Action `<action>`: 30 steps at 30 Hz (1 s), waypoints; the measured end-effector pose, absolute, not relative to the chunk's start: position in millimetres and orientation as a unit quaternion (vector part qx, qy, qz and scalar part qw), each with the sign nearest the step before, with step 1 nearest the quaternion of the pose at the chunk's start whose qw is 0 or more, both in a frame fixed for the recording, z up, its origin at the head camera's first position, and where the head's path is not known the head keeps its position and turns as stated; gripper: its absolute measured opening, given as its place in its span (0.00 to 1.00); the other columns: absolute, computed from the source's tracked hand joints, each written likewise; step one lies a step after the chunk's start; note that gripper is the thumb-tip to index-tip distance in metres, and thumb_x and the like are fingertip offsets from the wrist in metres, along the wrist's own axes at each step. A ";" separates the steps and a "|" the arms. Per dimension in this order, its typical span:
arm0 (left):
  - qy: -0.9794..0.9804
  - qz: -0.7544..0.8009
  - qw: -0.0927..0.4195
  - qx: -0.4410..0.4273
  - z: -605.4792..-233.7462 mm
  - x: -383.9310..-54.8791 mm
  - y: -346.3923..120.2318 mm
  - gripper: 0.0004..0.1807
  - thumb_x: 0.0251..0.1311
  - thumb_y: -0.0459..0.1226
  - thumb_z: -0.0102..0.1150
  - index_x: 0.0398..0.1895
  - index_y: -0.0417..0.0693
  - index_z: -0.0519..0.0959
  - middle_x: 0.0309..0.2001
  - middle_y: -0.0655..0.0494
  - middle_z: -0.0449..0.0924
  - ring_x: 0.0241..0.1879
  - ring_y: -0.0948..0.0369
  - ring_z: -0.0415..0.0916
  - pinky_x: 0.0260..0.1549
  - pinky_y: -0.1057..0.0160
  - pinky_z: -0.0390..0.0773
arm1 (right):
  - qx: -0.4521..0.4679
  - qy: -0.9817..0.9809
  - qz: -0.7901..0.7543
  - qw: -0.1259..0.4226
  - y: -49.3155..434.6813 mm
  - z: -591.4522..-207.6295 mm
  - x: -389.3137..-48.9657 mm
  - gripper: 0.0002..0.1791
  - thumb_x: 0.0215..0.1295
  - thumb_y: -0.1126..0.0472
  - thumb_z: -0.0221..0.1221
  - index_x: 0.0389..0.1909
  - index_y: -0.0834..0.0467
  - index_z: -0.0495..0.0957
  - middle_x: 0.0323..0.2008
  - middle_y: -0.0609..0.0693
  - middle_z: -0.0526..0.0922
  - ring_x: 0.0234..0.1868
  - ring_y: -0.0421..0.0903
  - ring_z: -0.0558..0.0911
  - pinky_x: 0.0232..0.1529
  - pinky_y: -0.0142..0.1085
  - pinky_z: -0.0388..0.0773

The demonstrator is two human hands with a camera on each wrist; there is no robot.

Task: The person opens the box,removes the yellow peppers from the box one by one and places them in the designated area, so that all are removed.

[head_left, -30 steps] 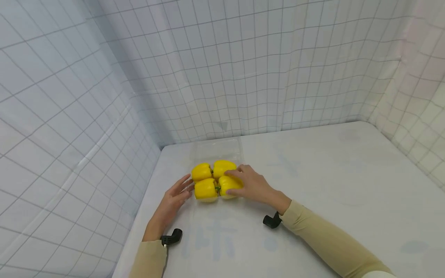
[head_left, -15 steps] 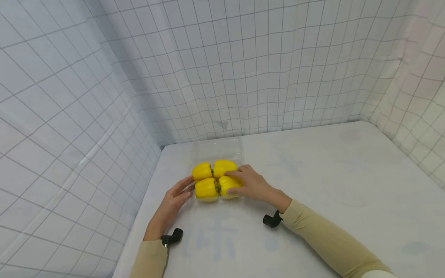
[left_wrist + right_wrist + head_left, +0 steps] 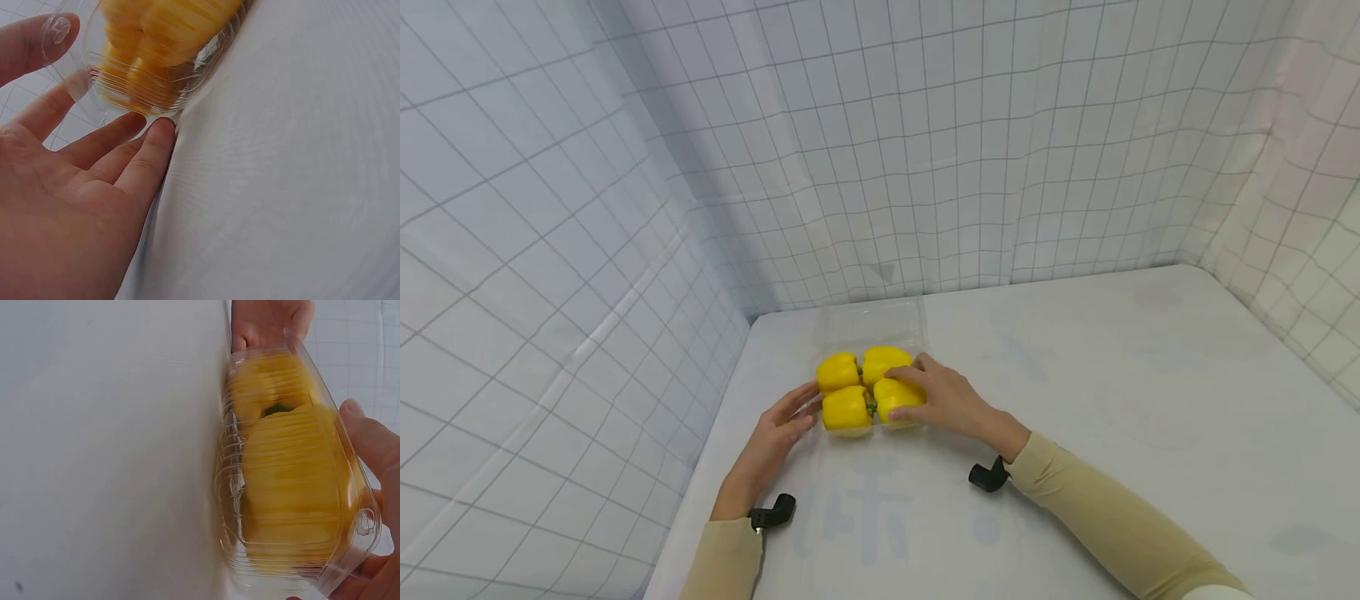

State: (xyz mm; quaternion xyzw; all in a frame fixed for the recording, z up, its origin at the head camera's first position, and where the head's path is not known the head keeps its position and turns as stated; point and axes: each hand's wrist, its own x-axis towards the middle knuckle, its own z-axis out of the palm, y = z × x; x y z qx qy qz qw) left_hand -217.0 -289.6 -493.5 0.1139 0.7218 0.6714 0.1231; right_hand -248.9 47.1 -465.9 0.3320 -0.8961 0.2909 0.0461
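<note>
Several yellow bell peppers lie in two rows inside a clear plastic clamshell box point(image 3: 234, 481), whose lid point(image 3: 870, 321) is folded back toward the wall. My right hand point(image 3: 951, 397) grips the front right bell pepper point(image 3: 895, 398), thumb on its near side and fingers over its far side. At the left end of the box, my left hand point(image 3: 778, 433) touches the clear wall with fingers extended and spread. The left wrist view shows the left fingertips point(image 3: 164, 127) under the ribbed plastic and the thumb by the rim. Most of the right fingers are hidden behind the box in the right wrist view.
The box stands on a white-covered table point(image 3: 1090, 392) near its back left corner. White curtains with a dark grid point(image 3: 925, 150) close in the back and both sides. A black wrist camera point(image 3: 988, 475) hangs below the right wrist, another point(image 3: 772, 512) beside the left.
</note>
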 end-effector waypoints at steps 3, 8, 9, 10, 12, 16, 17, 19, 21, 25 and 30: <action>0.719 0.674 0.124 0.113 -493.9 -217.8 -289.0 0.30 0.74 0.36 0.52 0.78 0.52 0.60 0.77 0.53 0.55 0.74 0.49 0.56 0.59 0.70 0.69 | 0.333 -0.893 0.297 0.056 48.1 -466.5 -248.9 0.38 0.57 0.30 0.64 0.68 0.40 0.74 0.41 0.42 0.68 0.32 0.41 0.71 0.30 0.33 0.69; 0.721 0.673 0.123 0.112 -494.4 -218.0 -288.6 0.30 0.75 0.36 0.52 0.77 0.53 0.61 0.77 0.54 0.56 0.74 0.50 0.57 0.60 0.69 0.69 | 0.333 -0.890 0.302 0.068 49.2 -466.9 -248.4 0.38 0.57 0.29 0.64 0.67 0.39 0.74 0.41 0.42 0.68 0.31 0.40 0.71 0.29 0.32 0.69; 0.723 0.671 0.122 0.110 -494.5 -217.6 -288.6 0.30 0.74 0.36 0.52 0.77 0.54 0.61 0.77 0.55 0.56 0.74 0.51 0.57 0.60 0.69 0.69 | 0.333 -0.890 0.303 0.070 49.2 -466.9 -248.3 0.38 0.57 0.29 0.64 0.67 0.39 0.74 0.41 0.41 0.68 0.31 0.40 0.71 0.29 0.32 0.69; 0.725 0.670 0.122 0.108 -494.7 -217.0 -289.0 0.29 0.74 0.36 0.52 0.77 0.55 0.62 0.77 0.56 0.57 0.74 0.51 0.58 0.60 0.68 0.69 | 0.335 -0.888 0.306 0.071 49.0 -466.5 -247.8 0.38 0.57 0.29 0.64 0.67 0.39 0.74 0.41 0.42 0.68 0.31 0.41 0.71 0.29 0.33 0.70; 0.730 0.664 0.120 0.108 -494.4 -215.5 -290.4 0.29 0.75 0.37 0.52 0.77 0.56 0.62 0.77 0.57 0.57 0.74 0.52 0.58 0.62 0.65 0.68 | 0.336 -0.887 0.310 0.070 48.0 -466.0 -246.8 0.38 0.57 0.29 0.64 0.67 0.39 0.74 0.41 0.41 0.68 0.32 0.40 0.71 0.29 0.33 0.70; 0.731 0.663 0.121 0.112 -492.9 -213.4 -292.3 0.29 0.75 0.36 0.51 0.77 0.55 0.61 0.77 0.55 0.56 0.74 0.51 0.58 0.62 0.64 0.68 | 0.338 -0.884 0.315 0.069 47.0 -465.4 -244.7 0.38 0.58 0.29 0.63 0.68 0.39 0.73 0.42 0.41 0.68 0.31 0.40 0.71 0.29 0.33 0.70; 0.730 0.663 0.122 0.115 -492.6 -213.6 -292.2 0.29 0.75 0.36 0.51 0.77 0.54 0.61 0.77 0.54 0.55 0.74 0.51 0.57 0.62 0.65 0.68 | 0.337 -0.886 0.312 0.069 47.2 -465.5 -244.4 0.38 0.58 0.29 0.62 0.68 0.39 0.73 0.42 0.41 0.68 0.31 0.40 0.71 0.29 0.33 0.69; 0.726 0.666 0.125 0.117 -492.7 -214.4 -291.6 0.30 0.75 0.36 0.51 0.78 0.54 0.60 0.77 0.54 0.55 0.74 0.50 0.56 0.61 0.67 0.68 | 0.337 -0.886 0.311 0.072 48.1 -465.5 -244.1 0.38 0.59 0.29 0.62 0.68 0.39 0.72 0.42 0.41 0.68 0.30 0.40 0.71 0.29 0.33 0.69; 0.725 0.667 0.124 0.119 -493.5 -215.5 -291.1 0.30 0.75 0.36 0.51 0.78 0.54 0.60 0.77 0.53 0.54 0.74 0.50 0.56 0.60 0.68 0.69 | 0.340 -0.886 0.308 0.076 48.9 -464.8 -244.1 0.38 0.60 0.29 0.61 0.69 0.40 0.72 0.42 0.41 0.68 0.30 0.40 0.71 0.28 0.33 0.69; 0.723 0.670 0.121 0.119 -494.4 -216.6 -290.7 0.30 0.75 0.36 0.51 0.78 0.53 0.61 0.77 0.53 0.54 0.74 0.49 0.56 0.60 0.68 0.69 | 0.343 -0.885 0.306 0.083 49.7 -462.2 -243.9 0.38 0.60 0.28 0.60 0.69 0.40 0.71 0.42 0.41 0.69 0.29 0.40 0.71 0.27 0.33 0.69; 0.726 0.667 0.121 0.116 -494.1 -217.1 -289.4 0.30 0.75 0.37 0.52 0.77 0.54 0.61 0.77 0.54 0.55 0.74 0.50 0.57 0.60 0.68 0.69 | 0.342 -0.884 0.306 0.084 51.5 -458.3 -243.3 0.38 0.60 0.28 0.61 0.69 0.40 0.72 0.42 0.42 0.68 0.30 0.41 0.71 0.30 0.35 0.70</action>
